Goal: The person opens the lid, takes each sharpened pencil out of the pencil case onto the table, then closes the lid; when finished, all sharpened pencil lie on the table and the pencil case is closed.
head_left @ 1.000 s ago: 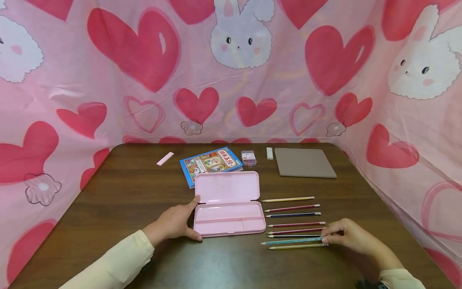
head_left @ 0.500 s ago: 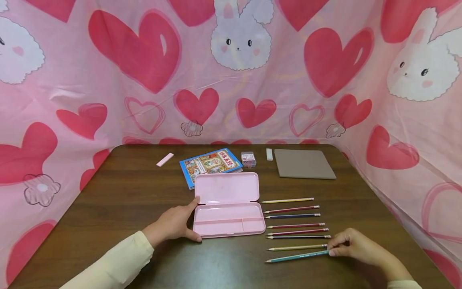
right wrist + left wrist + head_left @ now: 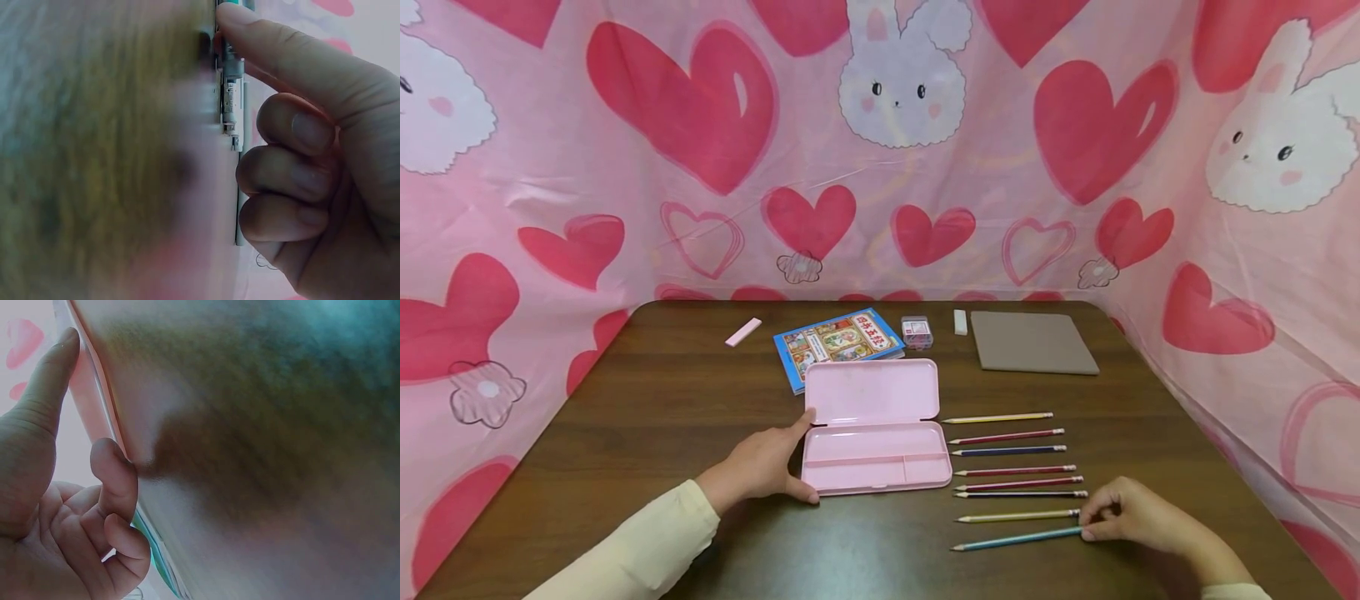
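Note:
A pink pencil case (image 3: pixel 857 471) lies unfolded in the middle of the table, its lid flat toward the back and its compartments bare. At its left end, my left hand (image 3: pixel 758 468) holds it, thumb at the front corner and index finger near the hinge. My right hand (image 3: pixel 1138 518) pinches the rear end of a teal pencil (image 3: pixel 1015 540) between thumb and index finger. That pencil lies nearest me, its tip pointing left. Just behind it is a gold-green pencil (image 3: pixel 1018 517). In the right wrist view, the other fingers (image 3: pixel 284 194) are curled.
Behind lie a black pencil (image 3: pixel 1022 495), dark red pencils (image 3: pixel 1018 472), a blue pencil (image 3: pixel 1011 451) and a yellow pencil (image 3: pixel 1000 418). Toward the back are a blue book (image 3: pixel 842 337), a small clear box (image 3: pixel 917 332), a white block (image 3: pixel 960 322), a pink strip (image 3: pixel 743 332) and a grey-brown board (image 3: pixel 1033 342).
My right hand has drawn the teal pencil toward me, from behind the gold-green pencil's rear end to in front of it. My left hand and the pencil case have stayed in place.

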